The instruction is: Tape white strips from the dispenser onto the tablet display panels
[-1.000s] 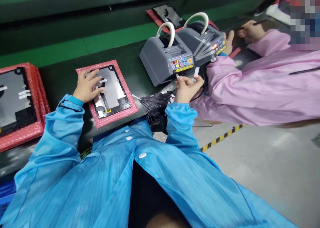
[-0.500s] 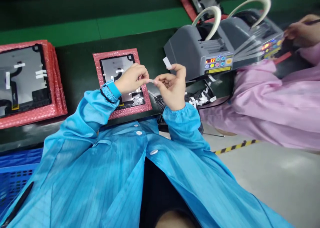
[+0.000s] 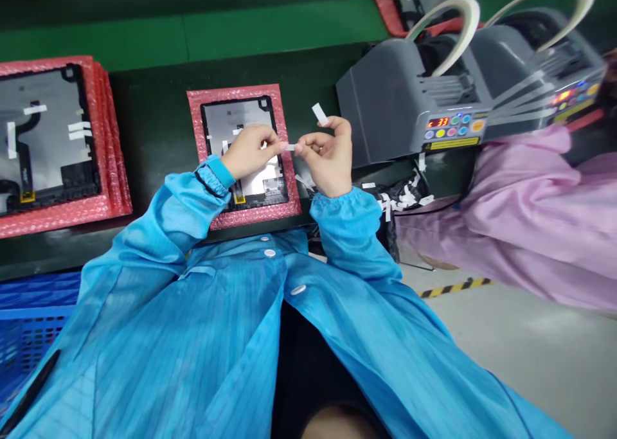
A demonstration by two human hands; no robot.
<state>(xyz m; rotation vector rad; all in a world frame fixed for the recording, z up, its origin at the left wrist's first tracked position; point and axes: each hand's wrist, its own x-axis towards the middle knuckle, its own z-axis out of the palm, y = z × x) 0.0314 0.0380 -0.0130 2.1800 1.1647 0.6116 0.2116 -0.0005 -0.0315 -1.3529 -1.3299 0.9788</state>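
Between the fingertips of both my hands stretches a short strip of white tape. My left hand pinches one end of it, above a screen panel that lies on pink bubble wrap. My right hand pinches the other end between thumb and a finger. A second piece of white tape sticks up from a raised fingertip of that same hand. Several white tape pieces show on the panel, whose middle is partly hidden by my left hand.
At left, another screen panel tops a stack of pink bubble wrap. Two grey tape dispensers stand at right, beside a person's pink sleeve. Tape scraps cling to a black bag. A blue basket is at lower left.
The view has shifted, so the dispensers appear farther right. Both hands keep their pinch on the tape strip, now a little higher in view. The neighbour's hand has left the view.
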